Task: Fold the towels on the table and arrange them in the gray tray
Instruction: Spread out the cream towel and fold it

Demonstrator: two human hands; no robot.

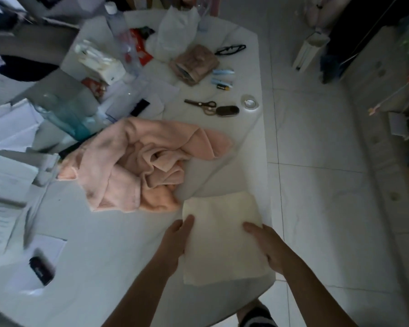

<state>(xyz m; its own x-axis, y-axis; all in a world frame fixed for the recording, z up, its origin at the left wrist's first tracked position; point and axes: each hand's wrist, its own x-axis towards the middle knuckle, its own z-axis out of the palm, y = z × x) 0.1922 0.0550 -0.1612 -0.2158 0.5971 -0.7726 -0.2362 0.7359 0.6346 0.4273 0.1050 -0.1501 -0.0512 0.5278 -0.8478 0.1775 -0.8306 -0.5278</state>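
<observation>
A cream towel (222, 234), folded into a flat rectangle, lies at the table's front right edge. My left hand (178, 239) holds its left edge with the thumb on top. Against the towel's right edge is my right hand (266, 246), fingers lying over the cloth. Several pink towels (137, 166) sit crumpled in a heap at mid table, just beyond and left of the cream one. A grey tray-like container (57, 86) shows at the far left, blurred and partly hidden by a clear bottle.
Scissors (202, 105), a dark key fob (227, 111), a tape roll (250, 102), a tan pouch (194, 63) and pens lie at the back right of the white table (104, 244). Papers, boxes and a clear bottle (64, 114) crowd the left. A black device (41, 270) lies front left. The table's right edge drops to tiled floor.
</observation>
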